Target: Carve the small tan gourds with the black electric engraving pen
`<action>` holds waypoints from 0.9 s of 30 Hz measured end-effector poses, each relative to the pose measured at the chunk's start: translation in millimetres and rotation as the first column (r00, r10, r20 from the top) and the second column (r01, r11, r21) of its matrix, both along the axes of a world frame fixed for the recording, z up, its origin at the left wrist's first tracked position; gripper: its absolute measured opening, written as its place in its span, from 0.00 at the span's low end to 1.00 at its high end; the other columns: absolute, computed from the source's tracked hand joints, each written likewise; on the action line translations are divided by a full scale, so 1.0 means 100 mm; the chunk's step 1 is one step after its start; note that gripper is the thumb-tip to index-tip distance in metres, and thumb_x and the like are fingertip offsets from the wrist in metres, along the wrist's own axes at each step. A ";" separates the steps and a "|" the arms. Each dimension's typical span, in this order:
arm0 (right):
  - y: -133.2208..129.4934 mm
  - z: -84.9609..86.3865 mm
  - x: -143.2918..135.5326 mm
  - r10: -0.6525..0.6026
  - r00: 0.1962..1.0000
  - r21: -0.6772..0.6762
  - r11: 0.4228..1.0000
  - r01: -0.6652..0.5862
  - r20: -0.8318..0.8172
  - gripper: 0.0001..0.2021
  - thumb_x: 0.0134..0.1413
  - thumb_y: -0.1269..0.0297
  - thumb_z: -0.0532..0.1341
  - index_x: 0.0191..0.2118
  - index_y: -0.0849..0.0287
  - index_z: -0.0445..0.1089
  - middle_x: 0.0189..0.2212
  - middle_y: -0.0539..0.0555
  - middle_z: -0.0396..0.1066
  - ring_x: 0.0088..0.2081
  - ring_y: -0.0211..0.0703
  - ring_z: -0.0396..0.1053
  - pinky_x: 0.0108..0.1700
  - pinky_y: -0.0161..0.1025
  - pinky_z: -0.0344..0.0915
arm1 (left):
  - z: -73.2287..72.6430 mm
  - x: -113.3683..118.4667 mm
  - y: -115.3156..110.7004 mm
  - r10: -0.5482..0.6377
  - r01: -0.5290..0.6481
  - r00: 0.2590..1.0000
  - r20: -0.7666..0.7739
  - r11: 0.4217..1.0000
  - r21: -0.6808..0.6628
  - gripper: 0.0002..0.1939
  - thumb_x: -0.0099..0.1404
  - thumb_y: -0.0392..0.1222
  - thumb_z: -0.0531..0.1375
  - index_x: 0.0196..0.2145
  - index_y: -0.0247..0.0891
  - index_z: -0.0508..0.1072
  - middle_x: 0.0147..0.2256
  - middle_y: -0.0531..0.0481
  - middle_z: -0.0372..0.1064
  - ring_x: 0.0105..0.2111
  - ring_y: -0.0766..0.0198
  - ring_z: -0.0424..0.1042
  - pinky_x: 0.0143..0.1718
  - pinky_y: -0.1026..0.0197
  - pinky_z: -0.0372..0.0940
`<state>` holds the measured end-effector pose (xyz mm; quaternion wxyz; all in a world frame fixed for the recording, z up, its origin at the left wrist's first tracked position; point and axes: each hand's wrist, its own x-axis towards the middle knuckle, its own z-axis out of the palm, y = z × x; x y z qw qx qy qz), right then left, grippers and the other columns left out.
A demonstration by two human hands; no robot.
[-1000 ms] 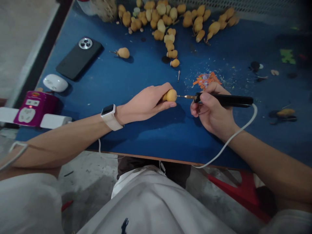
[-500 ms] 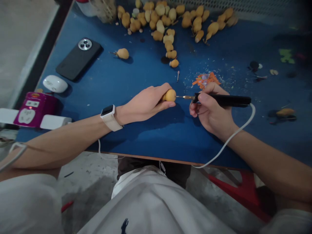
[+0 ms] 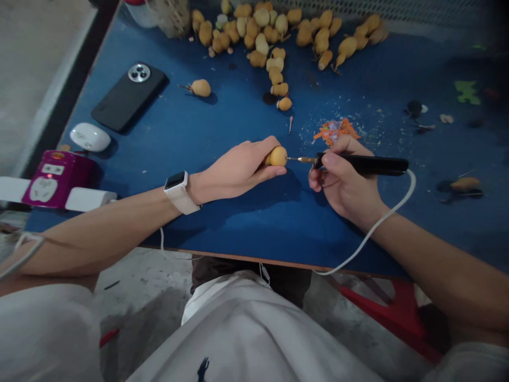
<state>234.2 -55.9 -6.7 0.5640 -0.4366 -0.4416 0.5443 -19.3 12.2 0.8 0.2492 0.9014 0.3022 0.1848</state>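
Observation:
My left hand (image 3: 242,167) is closed around a small yellow gourd (image 3: 279,156), whose rounded end shows past the fingertips. In my right hand (image 3: 345,183) is a black pen-like tool (image 3: 374,164) with a brass collar, a thin metal tip and a white cable (image 3: 377,223). The tip points left and meets, or nearly meets, the gourd's rounded end; exact contact is too small to tell. Behind my right hand lies a small heap of orange and purple scraps (image 3: 337,130).
Many gourds (image 3: 251,26) lie along the back of the blue table (image 3: 234,225), and a single gourd (image 3: 201,88) sits apart. At the left are a black phone (image 3: 129,98), a white case (image 3: 90,137) and a purple power adapter (image 3: 55,178) with plugs.

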 end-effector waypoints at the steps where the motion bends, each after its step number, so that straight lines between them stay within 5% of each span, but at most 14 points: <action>1: 0.00 0.00 0.00 0.000 1.000 -0.002 1.000 0.000 0.004 0.29 0.53 0.43 0.86 0.35 0.48 0.66 0.24 0.42 0.72 0.23 0.41 0.74 0.23 0.39 0.68 | 0.00 0.00 0.00 0.000 0.000 1.000 -0.001 1.000 -0.001 0.14 0.86 0.55 0.59 0.52 0.41 0.71 0.38 0.49 0.78 0.34 0.57 0.75 0.37 0.58 0.63; 14: 0.00 0.05 -0.05 -0.036 0.999 -0.017 0.999 0.035 -0.023 0.27 0.52 0.48 0.86 0.33 0.49 0.68 0.21 0.42 0.73 0.21 0.39 0.74 0.22 0.36 0.66 | 0.05 0.01 -0.01 0.015 -0.016 1.000 -0.013 0.999 -0.049 0.12 0.85 0.53 0.60 0.51 0.42 0.71 0.37 0.49 0.76 0.34 0.57 0.75 0.37 0.57 0.62; 27: 0.00 0.04 -0.01 -0.001 0.999 -0.022 1.000 0.002 0.047 0.30 0.52 0.40 0.86 0.35 0.48 0.66 0.23 0.42 0.71 0.24 0.42 0.75 0.24 0.40 0.70 | 0.04 0.01 -0.01 0.000 0.001 1.000 0.012 0.999 -0.037 0.12 0.85 0.53 0.60 0.50 0.42 0.70 0.37 0.49 0.78 0.34 0.57 0.76 0.37 0.57 0.64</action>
